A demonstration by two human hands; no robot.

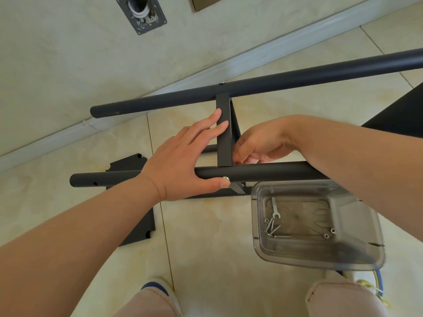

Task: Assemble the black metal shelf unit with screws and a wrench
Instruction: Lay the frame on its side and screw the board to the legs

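Observation:
Two black round tubes lie across the view: a far tube point(263, 85) and a near tube point(270, 173). A black flat crosspiece point(224, 133) joins them. My left hand point(183, 161) rests on the near tube, fingers straight along the crosspiece, thumb pressing a silver screw head point(226, 178) on the tube's front. My right hand point(258, 145) reaches behind the crosspiece with curled fingers at the joint; what they hold is hidden. Another screw head point(221, 83) shows on the far tube. A small wrench point(275, 208) and several screws point(272, 228) lie in a clear plastic tray point(258, 236).
A black flat shelf panel point(135, 234) lies on the tiled floor under my left forearm. Another black part point(398, 110) sits at the right edge. The wall and skirting point(160, 88) run diagonally behind. My knees and shoes are at the bottom.

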